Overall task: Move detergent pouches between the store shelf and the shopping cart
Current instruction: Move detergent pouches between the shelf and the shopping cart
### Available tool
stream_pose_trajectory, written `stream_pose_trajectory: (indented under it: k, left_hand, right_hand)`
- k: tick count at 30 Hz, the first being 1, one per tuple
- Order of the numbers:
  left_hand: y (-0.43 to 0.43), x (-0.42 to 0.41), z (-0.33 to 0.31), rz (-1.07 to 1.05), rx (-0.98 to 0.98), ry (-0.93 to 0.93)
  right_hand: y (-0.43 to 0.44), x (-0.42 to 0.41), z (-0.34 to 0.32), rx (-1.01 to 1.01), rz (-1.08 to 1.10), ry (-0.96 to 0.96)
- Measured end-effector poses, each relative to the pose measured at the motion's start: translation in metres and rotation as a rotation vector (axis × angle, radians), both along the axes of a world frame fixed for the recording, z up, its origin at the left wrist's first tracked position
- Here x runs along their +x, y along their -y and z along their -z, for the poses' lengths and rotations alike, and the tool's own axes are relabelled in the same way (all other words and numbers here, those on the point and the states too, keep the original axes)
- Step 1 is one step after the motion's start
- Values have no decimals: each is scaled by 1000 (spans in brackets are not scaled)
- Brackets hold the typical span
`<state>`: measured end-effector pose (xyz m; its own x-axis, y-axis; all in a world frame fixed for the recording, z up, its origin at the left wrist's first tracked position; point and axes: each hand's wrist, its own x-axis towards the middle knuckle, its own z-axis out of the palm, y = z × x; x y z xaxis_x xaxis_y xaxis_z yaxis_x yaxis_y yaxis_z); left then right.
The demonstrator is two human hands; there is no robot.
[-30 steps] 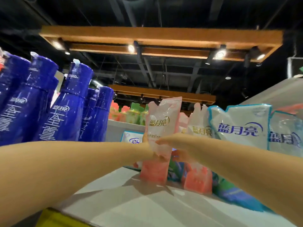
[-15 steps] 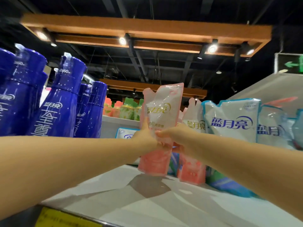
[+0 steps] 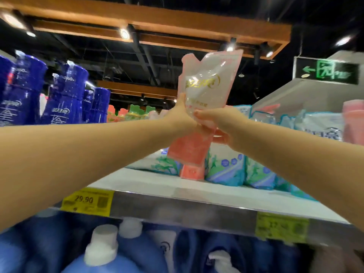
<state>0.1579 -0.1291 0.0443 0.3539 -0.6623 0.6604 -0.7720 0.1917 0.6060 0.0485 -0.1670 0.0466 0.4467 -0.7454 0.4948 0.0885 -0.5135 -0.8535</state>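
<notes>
Pouch: A pink and clear detergent pouch (image 3: 206, 91) is held upright at centre frame, above the shelf (image 3: 177, 196).
Left hand: The left hand (image 3: 180, 119) is wrapped round the pouch's left edge at mid-height.
Right hand: The right hand (image 3: 220, 125) is curled round the waist from the right, fingertips pressed onto the front.
Handling: The pouch is judged soft-walled and liquid-filled, likely to sag and slosh, with slick film. It is best gripped at the waist or supported underneath.
Surroundings: Shelved pouches (image 3: 226, 164) are seen centre right, blue bottles (image 3: 65, 95) upper left.
Cart: Not in view.
</notes>
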Motion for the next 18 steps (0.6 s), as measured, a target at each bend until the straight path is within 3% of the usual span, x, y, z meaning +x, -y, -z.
stream_pose_trajectory:
  k: [11,18]
  left_hand:
    - [-27,-252,49,511,-84,-26]
    - [-22,-464,112,728,136,-30]
  right_hand:
    - [-69,-261,53,53,214,93]
    - [-96,-472,113,184,454,153]
